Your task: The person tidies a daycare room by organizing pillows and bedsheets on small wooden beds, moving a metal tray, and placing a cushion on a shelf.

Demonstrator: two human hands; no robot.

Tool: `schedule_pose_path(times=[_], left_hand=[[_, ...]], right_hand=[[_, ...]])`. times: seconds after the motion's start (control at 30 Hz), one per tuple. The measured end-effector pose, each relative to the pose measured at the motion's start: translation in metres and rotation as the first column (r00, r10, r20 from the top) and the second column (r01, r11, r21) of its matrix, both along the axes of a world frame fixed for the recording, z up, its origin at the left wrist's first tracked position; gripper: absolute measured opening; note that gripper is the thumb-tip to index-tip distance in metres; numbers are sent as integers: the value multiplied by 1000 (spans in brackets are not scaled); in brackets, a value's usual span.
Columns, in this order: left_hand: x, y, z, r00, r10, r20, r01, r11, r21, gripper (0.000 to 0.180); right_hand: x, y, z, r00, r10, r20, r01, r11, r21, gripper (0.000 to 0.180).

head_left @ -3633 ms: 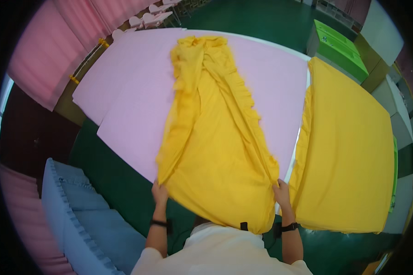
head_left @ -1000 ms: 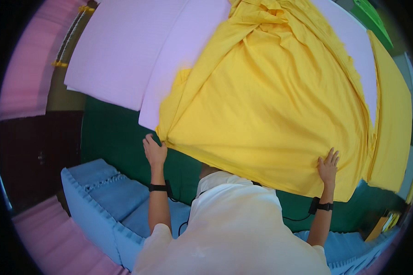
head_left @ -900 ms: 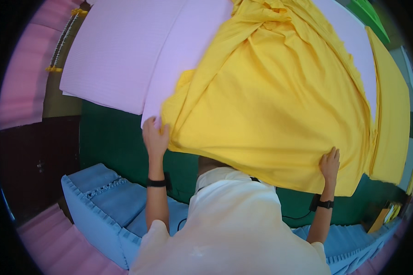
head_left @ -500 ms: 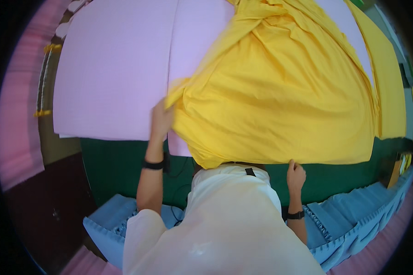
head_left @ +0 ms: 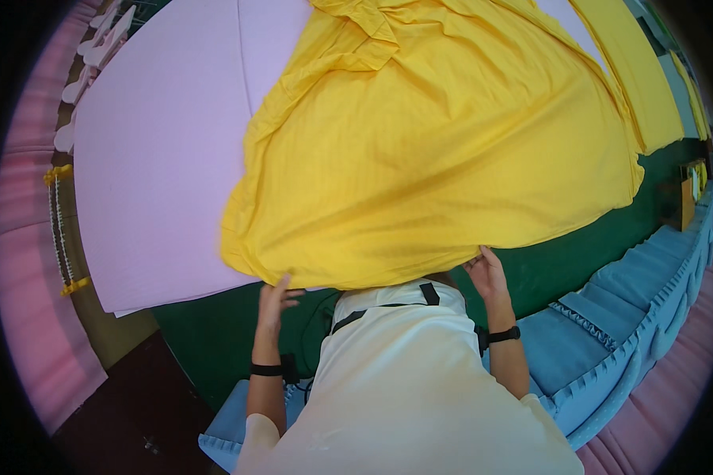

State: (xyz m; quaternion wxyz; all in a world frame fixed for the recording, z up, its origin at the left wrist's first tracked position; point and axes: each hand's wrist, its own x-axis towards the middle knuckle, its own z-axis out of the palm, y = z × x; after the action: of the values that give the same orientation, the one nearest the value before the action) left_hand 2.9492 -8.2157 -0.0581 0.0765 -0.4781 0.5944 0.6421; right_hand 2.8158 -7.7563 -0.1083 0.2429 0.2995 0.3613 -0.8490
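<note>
A large yellow cloth [head_left: 388, 158] lies wrinkled over the pale pink surface of a bed-like platform [head_left: 158, 158]. Its left side is bunched into folds, and its near hem curves just in front of my body. My left hand [head_left: 274, 301] is at the cloth's near left corner, fingers apart, the fingertips touching or almost touching the hem. Farther right, my right hand [head_left: 489, 275] has its fingertips on the same hem and appears to pinch it. Part of the fingers there is hard to make out.
Light blue ruffled seats [head_left: 578, 340] stand behind me at right. Dark green floor [head_left: 206, 340] shows below the platform. Another yellow cloth [head_left: 634, 79] hangs at the far right. Pink drapery [head_left: 40, 301] and a white-and-yellow rail [head_left: 59, 229] are at left.
The yellow cloth's left corner has been drawn left and spread over more of the pink surface. My left hand has come down nearer to me and opened its grasp. My view has turned.
</note>
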Motion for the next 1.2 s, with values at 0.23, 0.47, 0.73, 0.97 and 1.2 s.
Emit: schedule_pose_path(times=[0.23,0.47,0.73,0.97,1.2], left_hand=[[-10,29,-22,971,-165,173,160,986,40,40],[-29,29,-2,994,21,111,-43,978,202,52],[-31,59,-12,941,-314,123,336,907,-254,40],[-30,163,2,981,-182,63,192,954,-232,26],[-53,253,8,904,-417,-91,422,905,47,33]], right_hand=[[-19,-12,23,998,-58,-9,59,988,142,41],[-42,-4,40,975,-77,-210,156,907,391,43],[-65,-4,87,906,115,-407,199,733,650,42],[-114,35,173,749,242,-617,172,828,534,37],[-168,109,244,267,652,-709,253,662,705,45]])
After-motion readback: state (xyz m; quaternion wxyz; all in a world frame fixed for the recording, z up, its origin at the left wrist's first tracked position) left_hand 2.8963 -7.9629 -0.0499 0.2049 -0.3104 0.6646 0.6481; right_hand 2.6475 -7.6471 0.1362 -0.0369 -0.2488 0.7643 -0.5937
